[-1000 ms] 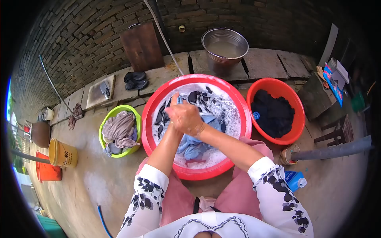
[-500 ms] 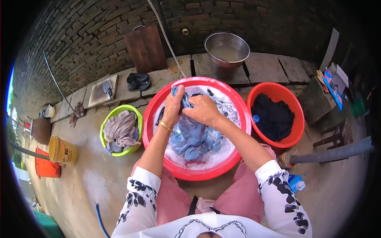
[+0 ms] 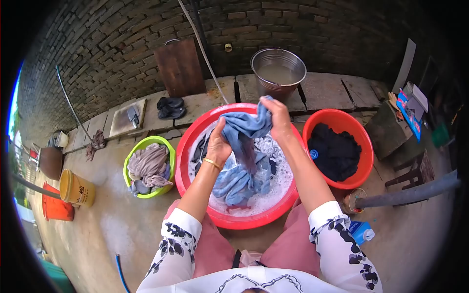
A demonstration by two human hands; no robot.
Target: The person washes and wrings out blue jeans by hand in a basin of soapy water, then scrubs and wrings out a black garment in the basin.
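A wet blue garment (image 3: 242, 125) is stretched between my two hands above a large red basin (image 3: 181, 168). My left hand (image 3: 218, 144) grips its left side, and a gold bracelet circles that wrist. On the other side, my right hand (image 3: 280, 118) is closed round a raised end of the cloth. The garment's lower part hangs into the basin, where more light blue cloth (image 3: 234, 183) lies in white suds (image 3: 283, 183). Dark cloth shows at the basin's left inside edge. What kind of garment it is, I cannot make out.
A green basin (image 3: 171, 183) of greyish laundry stands left, an orange-red basin (image 3: 367, 161) of dark clothes right. Behind are a metal bucket (image 3: 278, 73) of cloudy water and black slippers (image 3: 171, 108). A blue bottle (image 3: 360, 232) lies by my right knee; a grey pole (image 3: 413, 190) juts in.
My hands have moved apart, the right one going up and to the right. The blue garment, bunched between them before, is now spread and lifted above the suds.
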